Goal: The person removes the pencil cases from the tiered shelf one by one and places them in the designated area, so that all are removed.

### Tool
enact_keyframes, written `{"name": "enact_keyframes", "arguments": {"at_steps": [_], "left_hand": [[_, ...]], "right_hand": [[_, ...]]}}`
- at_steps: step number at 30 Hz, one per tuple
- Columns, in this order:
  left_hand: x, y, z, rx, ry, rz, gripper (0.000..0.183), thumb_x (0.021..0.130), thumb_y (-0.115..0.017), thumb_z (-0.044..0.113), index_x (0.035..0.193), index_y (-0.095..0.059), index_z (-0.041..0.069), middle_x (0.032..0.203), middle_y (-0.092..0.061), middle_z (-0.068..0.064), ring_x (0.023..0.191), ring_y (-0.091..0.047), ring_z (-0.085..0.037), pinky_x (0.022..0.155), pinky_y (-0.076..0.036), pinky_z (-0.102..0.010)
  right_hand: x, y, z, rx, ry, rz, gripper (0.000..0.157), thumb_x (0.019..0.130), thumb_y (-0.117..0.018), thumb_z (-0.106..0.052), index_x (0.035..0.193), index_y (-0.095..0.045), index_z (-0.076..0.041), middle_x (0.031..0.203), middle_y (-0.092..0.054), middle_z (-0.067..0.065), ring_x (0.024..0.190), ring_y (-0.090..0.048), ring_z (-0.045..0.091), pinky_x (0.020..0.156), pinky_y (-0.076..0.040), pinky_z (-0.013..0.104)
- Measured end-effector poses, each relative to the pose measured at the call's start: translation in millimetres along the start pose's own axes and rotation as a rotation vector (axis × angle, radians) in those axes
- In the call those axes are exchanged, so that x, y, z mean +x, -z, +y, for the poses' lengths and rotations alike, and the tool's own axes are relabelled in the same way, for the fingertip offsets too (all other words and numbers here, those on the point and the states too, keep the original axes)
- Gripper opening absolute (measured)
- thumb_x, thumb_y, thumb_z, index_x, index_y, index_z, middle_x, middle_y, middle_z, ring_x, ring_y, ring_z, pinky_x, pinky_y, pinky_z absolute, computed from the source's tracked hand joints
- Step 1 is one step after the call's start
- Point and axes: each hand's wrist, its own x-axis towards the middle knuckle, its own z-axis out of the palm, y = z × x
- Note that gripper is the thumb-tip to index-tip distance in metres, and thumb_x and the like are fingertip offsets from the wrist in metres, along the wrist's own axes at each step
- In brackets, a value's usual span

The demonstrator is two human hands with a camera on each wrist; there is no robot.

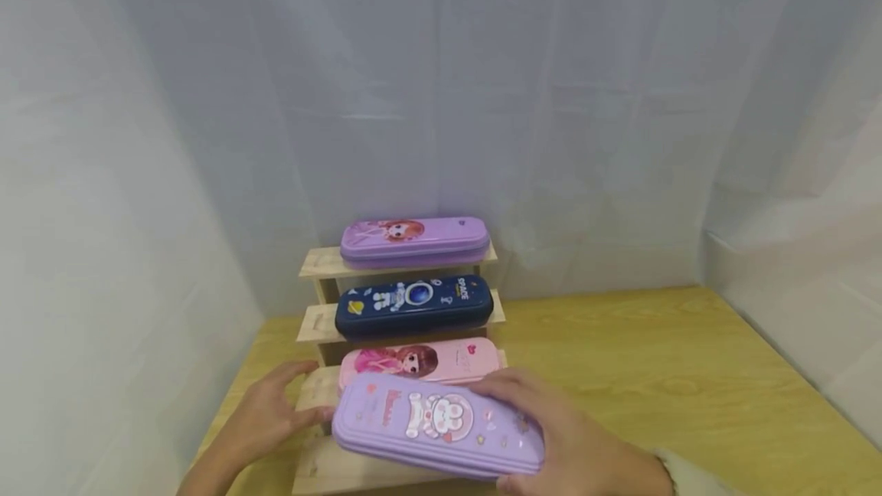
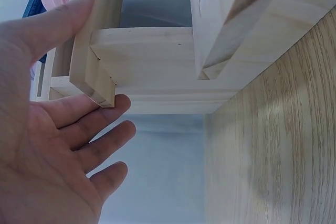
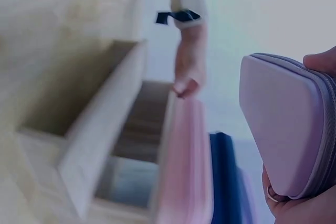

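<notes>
A lilac pencil case [image 1: 441,427] with a bunny astronaut picture is tilted above the lowest step of a wooden stepped rack [image 1: 319,321]. My right hand [image 1: 561,431] grips its right end, fingers along the far edge and thumb at the near edge. In the right wrist view the lilac case [image 3: 281,124] shows its plain underside and zip. My left hand [image 2: 58,103] pinches the end of one step board [image 2: 94,80], thumb on top and index finger beneath, other fingers spread. Behind the lilac case, a pink pencil case [image 1: 468,358] with a girl picture lies on a step, partly covered.
Farther up the rack lie a navy space pencil case [image 1: 413,306] and, on the top step, a purple pencil case [image 1: 441,236]. The rack stands on a wood-grain table [image 1: 654,373]. Pale curtains [image 1: 441,98] enclose the back and sides.
</notes>
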Motion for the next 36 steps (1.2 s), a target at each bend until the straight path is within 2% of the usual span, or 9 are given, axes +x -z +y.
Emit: {"name": "enact_keyframes", "arguments": {"at_steps": [5, 7, 10, 14, 20, 24, 27, 32, 36], "left_hand": [[-0.2, 0.7, -1.4, -0.013, -0.017, 0.015, 0.082, 0.071, -0.087, 0.054, 0.131, -0.063, 0.003, 0.133, -0.067, -0.021, 0.125, -0.061, -0.048, 0.105, -0.049, -0.063], [0.1, 0.7, -1.5, -0.017, -0.013, 0.008, 0.083, 0.071, -0.087, 0.055, 0.131, -0.063, 0.003, 0.133, -0.067, -0.021, 0.125, -0.06, -0.048, 0.105, -0.049, -0.063], [0.8, 1.3, -0.9, -0.014, 0.003, -0.009, 0.084, 0.072, -0.086, 0.056, 0.133, -0.062, 0.004, 0.135, -0.065, -0.021, 0.127, -0.058, -0.049, 0.106, -0.048, -0.065], [1.0, 2.9, 0.4, -0.008, 0.021, -0.029, 0.086, 0.073, -0.084, 0.058, 0.135, -0.06, 0.004, 0.137, -0.064, -0.023, 0.128, -0.057, -0.05, 0.106, -0.047, -0.066], [-0.3, 3.6, 1.5, -0.007, 0.047, -0.054, 0.086, 0.073, -0.083, 0.06, 0.136, -0.06, 0.005, 0.139, -0.062, -0.023, 0.13, -0.055, -0.051, 0.106, -0.046, -0.067], [-1.4, 2.4, 0.9, 0.001, 0.036, -0.042, 0.085, 0.073, -0.084, 0.058, 0.134, -0.061, 0.003, 0.138, -0.063, -0.024, 0.128, -0.056, -0.051, 0.105, -0.047, -0.067], [-1.8, 1.6, 1.5, 0.009, 0.028, -0.035, 0.085, 0.073, -0.084, 0.057, 0.133, -0.061, 0.002, 0.136, -0.064, -0.025, 0.127, -0.057, -0.051, 0.105, -0.048, -0.066], [-0.5, 1.4, 1.8, 0.021, 0.014, -0.029, 0.085, 0.072, -0.085, 0.057, 0.132, -0.062, 0.001, 0.134, -0.065, -0.024, 0.125, -0.059, -0.05, 0.104, -0.049, -0.065], [0.5, 3.4, 2.4, 0.018, 0.012, -0.031, 0.085, 0.072, -0.085, 0.057, 0.132, -0.062, 0.001, 0.134, -0.065, -0.025, 0.125, -0.059, -0.05, 0.104, -0.049, -0.065]], "right_hand": [[3, 21.0, -1, -0.163, 0.179, 0.204, 0.093, 0.065, -0.09, -0.027, 0.148, -0.048, -0.022, 0.142, -0.054, -0.003, 0.118, -0.058, 0.011, 0.1, -0.052, 0.028], [5, 30.9, 0, -0.205, 0.21, 0.281, 0.094, 0.063, -0.091, -0.025, 0.147, -0.05, -0.016, 0.141, -0.056, 0.001, 0.116, -0.059, 0.011, 0.097, -0.053, 0.028], [7, 46.6, 2, -0.247, 0.187, 0.389, 0.094, 0.063, -0.091, -0.025, 0.147, -0.051, -0.012, 0.14, -0.058, 0.005, 0.113, -0.059, 0.011, 0.092, -0.055, 0.028], [7, 62.3, 8, -0.259, 0.106, 0.523, 0.094, 0.063, -0.091, -0.019, 0.147, -0.051, -0.01, 0.14, -0.059, 0.01, 0.108, -0.056, 0.007, 0.083, -0.053, 0.022], [7, 72.0, 27, -0.229, -0.023, 0.686, 0.095, 0.067, -0.091, -0.01, 0.152, -0.047, -0.013, 0.134, -0.06, 0.015, 0.102, -0.049, 0.005, 0.076, -0.049, 0.017], [6, 73.3, 40, -0.245, -0.135, 0.733, 0.093, 0.072, -0.09, -0.015, 0.153, -0.045, -0.01, 0.131, -0.061, 0.019, 0.101, -0.051, 0.014, 0.075, -0.046, 0.017], [4, 72.8, 51, -0.24, -0.216, 0.735, 0.091, 0.075, -0.089, -0.019, 0.153, -0.043, -0.006, 0.135, -0.059, 0.022, 0.105, -0.055, 0.024, 0.079, -0.045, 0.018], [-2, 69.4, 75, -0.17, -0.35, 0.7, 0.092, 0.082, -0.085, -0.027, 0.156, -0.036, -0.003, 0.139, -0.055, 0.027, 0.109, -0.058, 0.033, 0.082, -0.048, 0.024], [-5, 55.9, 96, -0.113, -0.383, 0.657, 0.092, 0.084, -0.083, -0.028, 0.155, -0.034, 0.003, 0.143, -0.054, 0.031, 0.112, -0.062, 0.037, 0.087, -0.057, 0.034]]}}
